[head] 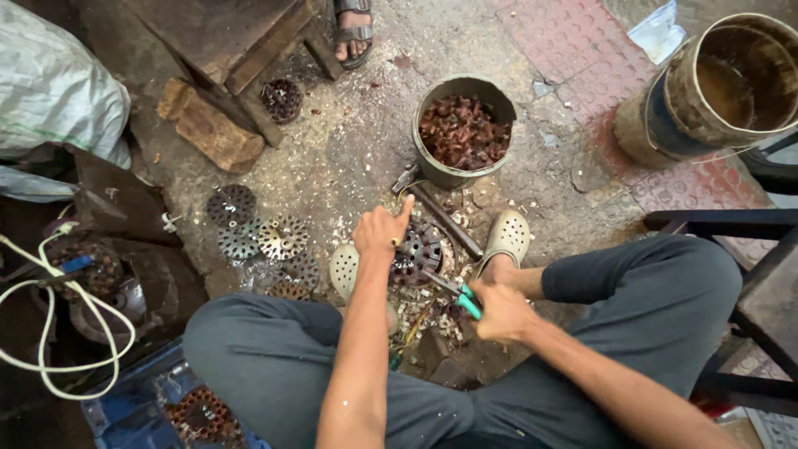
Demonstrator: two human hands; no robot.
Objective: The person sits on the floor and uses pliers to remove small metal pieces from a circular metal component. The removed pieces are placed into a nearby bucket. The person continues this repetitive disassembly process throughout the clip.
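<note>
Several toothed discs (258, 234) lie left of the slotted core (418, 249); copper-filled bucket (462, 129) beyond.

Gritty concrete floor (366, 141), metal bucket (462, 170), slotted discs (259, 233), wooden block (209, 126)

buckets (462, 133) – 2 | slotted discs (258, 233) – 5 | pliers (455, 293) – 1

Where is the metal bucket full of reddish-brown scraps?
In the head view, the metal bucket stands on the ground at upper centre, just beyond the left hand and the round slotted metal core it rests on.
</note>
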